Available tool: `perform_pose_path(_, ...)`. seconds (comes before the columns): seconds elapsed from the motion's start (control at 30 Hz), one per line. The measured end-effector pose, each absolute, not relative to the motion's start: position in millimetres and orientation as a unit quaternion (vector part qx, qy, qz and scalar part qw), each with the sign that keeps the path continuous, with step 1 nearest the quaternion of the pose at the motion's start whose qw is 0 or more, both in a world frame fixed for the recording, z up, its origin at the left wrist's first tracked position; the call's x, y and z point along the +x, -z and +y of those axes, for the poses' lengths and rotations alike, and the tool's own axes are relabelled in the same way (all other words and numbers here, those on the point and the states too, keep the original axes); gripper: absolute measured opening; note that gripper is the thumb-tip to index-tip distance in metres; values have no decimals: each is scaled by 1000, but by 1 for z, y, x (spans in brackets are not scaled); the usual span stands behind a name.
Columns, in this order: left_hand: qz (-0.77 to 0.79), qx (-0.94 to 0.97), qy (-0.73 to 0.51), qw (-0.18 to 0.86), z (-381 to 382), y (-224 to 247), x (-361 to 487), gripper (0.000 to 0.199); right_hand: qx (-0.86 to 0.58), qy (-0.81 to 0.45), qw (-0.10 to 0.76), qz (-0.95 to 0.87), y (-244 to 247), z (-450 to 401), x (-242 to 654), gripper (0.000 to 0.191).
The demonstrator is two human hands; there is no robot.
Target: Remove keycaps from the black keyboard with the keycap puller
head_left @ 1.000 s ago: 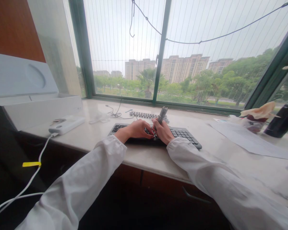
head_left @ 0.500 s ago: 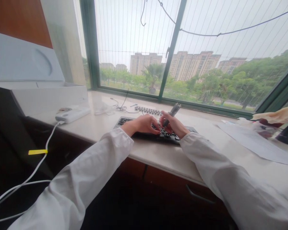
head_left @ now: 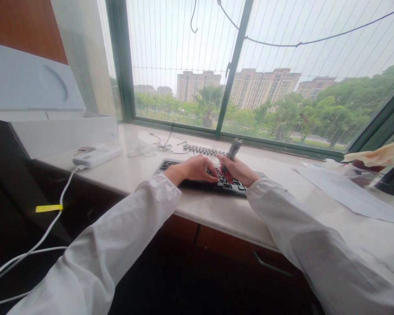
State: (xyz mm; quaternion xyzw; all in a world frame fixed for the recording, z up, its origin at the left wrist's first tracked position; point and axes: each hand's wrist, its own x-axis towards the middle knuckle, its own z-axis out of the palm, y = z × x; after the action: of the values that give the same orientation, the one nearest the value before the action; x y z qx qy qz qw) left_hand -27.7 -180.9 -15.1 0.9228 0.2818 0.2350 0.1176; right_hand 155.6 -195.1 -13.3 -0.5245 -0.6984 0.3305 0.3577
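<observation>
A dark keyboard with a silvery edge [head_left: 167,165] lies on the white windowsill counter, partly covered by both hands. My left hand [head_left: 199,169] is over its middle, fingers curled and tips pinched down at the keys; what they hold, if anything, is too small to make out. My right hand [head_left: 239,171] is wrapped around a dark grey, stubby handheld tool [head_left: 234,149], tilted with its thick end up and away. The tool's lower end is hidden by the fingers, close over the keys. Behind the keyboard sits a row of small loose keycaps [head_left: 203,150].
Thin black cable [head_left: 166,146] lies near the window. On the left are a white open box [head_left: 65,133] and a white charger [head_left: 96,156] with a white cord [head_left: 62,192]. Paper sheets [head_left: 344,188] and crumpled wrapping [head_left: 371,159] occupy the right side.
In my right hand the grey tool has tipped more upright, its top end shifting slightly left. My left hand keeps its pinch at the keys. The view has shifted slightly.
</observation>
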Motion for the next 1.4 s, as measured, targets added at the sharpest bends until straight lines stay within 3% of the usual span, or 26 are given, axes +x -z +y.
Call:
perform_pose_path(0.13, 283, 925, -233, 105, -182, 15, -27, 20, -512, -330, 353, -710, 13, -195, 156, 58)
perform_pose_path(0.57, 277, 927, -236, 89, -179, 18, -28, 20, -521, -320, 356, -706, 6, -201, 153, 43)
perform_pose_path(0.97, 258, 932, -243, 84, -176, 20, -27, 18, -530, -337, 336, -702, 4, -203, 152, 47)
perform_pose_path(1.4, 249, 935, -246, 60, -172, 23, -28, 18, -510, -273, 349, -737, 6, -200, 151, 48)
